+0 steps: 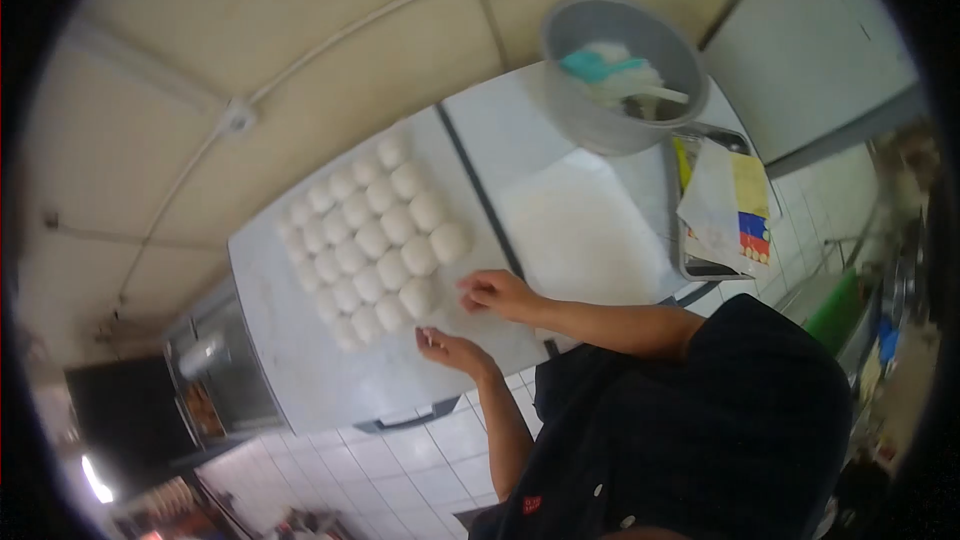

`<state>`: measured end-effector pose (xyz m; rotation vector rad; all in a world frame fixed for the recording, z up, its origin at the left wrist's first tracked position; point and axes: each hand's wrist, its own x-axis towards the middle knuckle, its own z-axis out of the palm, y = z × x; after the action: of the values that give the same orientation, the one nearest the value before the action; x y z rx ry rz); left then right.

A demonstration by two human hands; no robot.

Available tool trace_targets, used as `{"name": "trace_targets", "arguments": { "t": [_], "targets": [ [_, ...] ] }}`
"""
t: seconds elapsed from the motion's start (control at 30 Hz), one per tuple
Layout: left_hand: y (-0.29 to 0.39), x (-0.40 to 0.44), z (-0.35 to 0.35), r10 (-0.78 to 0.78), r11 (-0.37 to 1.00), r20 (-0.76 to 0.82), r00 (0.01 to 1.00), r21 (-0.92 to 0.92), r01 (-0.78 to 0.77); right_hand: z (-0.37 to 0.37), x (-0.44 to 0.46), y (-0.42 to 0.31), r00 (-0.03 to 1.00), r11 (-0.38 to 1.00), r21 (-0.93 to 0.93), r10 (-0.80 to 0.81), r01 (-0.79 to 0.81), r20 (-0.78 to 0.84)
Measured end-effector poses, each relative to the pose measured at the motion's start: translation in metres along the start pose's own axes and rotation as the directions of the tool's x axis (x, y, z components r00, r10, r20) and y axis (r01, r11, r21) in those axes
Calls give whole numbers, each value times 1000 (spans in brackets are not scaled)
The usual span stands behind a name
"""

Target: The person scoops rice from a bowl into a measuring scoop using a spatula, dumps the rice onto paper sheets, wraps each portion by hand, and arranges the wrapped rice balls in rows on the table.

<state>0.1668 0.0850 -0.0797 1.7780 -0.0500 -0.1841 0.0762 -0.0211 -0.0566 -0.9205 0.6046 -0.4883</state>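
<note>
Rows of round white dough balls (pixel 371 239) sit close together on a pale worktop (pixel 310 390). My left hand (pixel 452 352) is just off the near corner of the rows, its fingers loosely bent and apart, with white smears on the fingertips. A little above it, over the bare worktop, hovers my right hand (pixel 498 295). Its fingers are half curled with gaps between them, and I see nothing held in it. The closest dough ball (pixel 417 297) lies between the two hands and the rest of the rows, apart from both.
A large grey tub (pixel 565 90) at the back right holds white stuff, a turquoise scoop (pixel 600 66) and a pale handle. White sheets (pixel 580 230) lie right of a dark seam. Beyond them a metal tray (pixel 690 262) carries printed packaging (pixel 752 195). A wall runs behind.
</note>
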Motion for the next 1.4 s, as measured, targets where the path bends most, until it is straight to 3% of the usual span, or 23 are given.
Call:
{"name": "trace_targets", "arguments": {
  "t": [0.07,0.13,0.2,0.27,0.33,0.4,0.47,0.53,0.6,0.7,0.87,0.9,1.0,1.07,1.1,1.17,1.2,1.3,1.33,1.4],
  "targets": [
    [36,-19,21,68,998,98,993,-13,-67,-42,-57,-75,1000,990,-138,-2,0,-15],
    [82,-43,48,168,985,234,958,-75,-154,-106,-101,-137,999,865,-502,-23,5,-29],
    [142,-73,103,303,951,408,861,-189,-245,-182,-132,-182,984,934,-328,-169,144,-50],
    [200,-101,167,460,888,593,660,-306,-344,-224,-154,-248,888,743,-645,-405,180,-219],
    [272,-137,241,722,606,653,228,-439,-664,-267,-155,-325,792,275,-941,-610,196,-14],
    [317,-175,325,596,630,803,-22,-485,-607,-303,-139,-367,833,-7,-999,-551,47,44],
    [315,-198,422,450,477,840,-304,-513,-714,-330,-114,-384,918,-268,-961,-395,-71,43],
    [264,-200,525,253,238,849,-464,-519,-821,-360,-70,-372,989,-500,-859,-141,-111,-45],
    [235,-212,576,33,7,916,-399,-399,-917,-365,-44,-376,991,-532,-843,46,-81,-124],
    [176,-207,633,-58,-142,929,-365,-369,-918,-385,-22,-363,999,-545,-838,42,22,0],
    [171,-216,648,-237,-138,940,-246,-283,-949,-393,0,-342,989,-604,-787,135,124,53],
    [166,-208,652,-245,-149,941,-234,-275,-950,-391,2,-342,984,-616,-778,177,124,16],
    [153,-181,655,-76,-97,888,-453,-458,-883,-394,5,-354,965,-626,-772,253,109,-69],
    [186,-179,630,20,-1,900,-435,-435,-900,-398,1,-360,955,-563,-820,287,103,-78],
    [215,-179,622,76,39,903,-423,-426,-904,-405,5,-355,981,-559,-827,185,53,-62],
    [253,-172,603,134,85,953,-273,-286,-955,-420,11,-336,1000,-537,-843,-14,-26,-22],
    [267,-166,589,154,113,970,-190,-208,-972,-424,5,-341,1000,-465,-885,-4,4,7],
    [310,-146,560,163,46,977,-138,-147,-988,-433,-40,-415,995,-289,-953,44,95,86],
    [317,-139,554,64,-67,991,-114,-109,-992,-436,-58,-444,992,-267,-956,73,123,107],
    [319,-128,539,-134,-282,991,-31,-68,-957,-448,-85,-469,995,-238,-969,-58,63,79]
  ]
}}
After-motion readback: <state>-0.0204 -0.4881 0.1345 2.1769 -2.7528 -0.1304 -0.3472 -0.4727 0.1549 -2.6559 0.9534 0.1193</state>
